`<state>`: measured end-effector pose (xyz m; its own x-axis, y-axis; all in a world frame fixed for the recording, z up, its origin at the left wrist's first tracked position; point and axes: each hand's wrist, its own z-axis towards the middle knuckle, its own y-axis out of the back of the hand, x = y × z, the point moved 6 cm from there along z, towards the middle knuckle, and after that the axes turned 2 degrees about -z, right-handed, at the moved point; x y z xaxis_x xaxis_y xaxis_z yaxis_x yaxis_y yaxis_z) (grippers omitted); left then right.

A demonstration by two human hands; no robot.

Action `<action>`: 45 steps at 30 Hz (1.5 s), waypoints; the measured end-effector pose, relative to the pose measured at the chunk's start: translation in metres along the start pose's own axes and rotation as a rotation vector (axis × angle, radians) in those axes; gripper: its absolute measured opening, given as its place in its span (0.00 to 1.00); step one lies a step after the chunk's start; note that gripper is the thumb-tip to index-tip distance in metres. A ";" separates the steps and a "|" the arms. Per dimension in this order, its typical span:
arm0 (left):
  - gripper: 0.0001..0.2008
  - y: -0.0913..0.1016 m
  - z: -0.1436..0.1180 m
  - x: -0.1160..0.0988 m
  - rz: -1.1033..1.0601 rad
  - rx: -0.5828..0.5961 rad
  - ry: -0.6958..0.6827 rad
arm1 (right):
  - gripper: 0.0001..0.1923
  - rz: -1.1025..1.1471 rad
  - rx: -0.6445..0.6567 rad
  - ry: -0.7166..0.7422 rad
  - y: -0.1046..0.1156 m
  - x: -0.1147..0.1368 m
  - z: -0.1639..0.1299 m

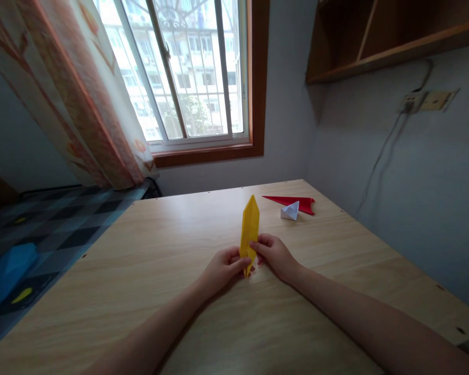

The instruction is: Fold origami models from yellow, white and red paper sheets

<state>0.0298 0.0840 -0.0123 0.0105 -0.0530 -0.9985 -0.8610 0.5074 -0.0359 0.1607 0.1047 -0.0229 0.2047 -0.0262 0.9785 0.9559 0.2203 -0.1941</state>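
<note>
Head-camera view of two bare hands meeting over a pale wood-grain table point(172, 312). The left hand point(221, 270) and the right hand point(275, 255) are brought close together, each pinching the lower part of a long, narrow, pointed piece of folded yellow paper point(250, 225) between thumb and fingers; the left grips it from its own side, the right from the opposite side, so that the paper stands between them. The yellow paper is held roughly upright, its upper point rising above and beyond both hands and its lower tip showing just below the fingertips, close to the table surface; whether that tip touches the table cannot be told. Both forearms reach in from the near edge and converge on the paper. Beyond the right hand and somewhat to its outer side, well apart from it, a flat red folded paper with a long pointed end point(297, 202) lies on the table, and a small white folded paper shape point(290, 211) rests just beside it, at its near edge, apparently touching. Beyond the hands stands a wood-framed window point(191, 78); a patterned orange-and-cream curtain point(74, 94) hangs beyond the left hand, with a bed in a dark checked cover point(42, 229) below it. High beyond the right hand is a brown wooden wall shelf point(375, 41).
</note>
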 end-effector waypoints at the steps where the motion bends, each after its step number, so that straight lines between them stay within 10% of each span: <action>1: 0.17 -0.001 0.000 0.000 0.039 0.014 0.005 | 0.16 -0.010 0.013 0.003 0.000 0.000 -0.001; 34: 0.20 -0.012 -0.005 -0.003 0.187 -0.004 0.059 | 0.18 0.033 -0.204 0.039 0.012 0.013 0.003; 45: 0.21 0.006 -0.001 -0.007 -0.095 -0.200 -0.076 | 0.17 -0.067 -0.024 0.078 -0.002 0.009 -0.003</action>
<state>0.0243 0.0869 -0.0054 0.1280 -0.0234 -0.9915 -0.9377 0.3227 -0.1287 0.1610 0.1009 -0.0139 0.1550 -0.1164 0.9810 0.9726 0.1922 -0.1309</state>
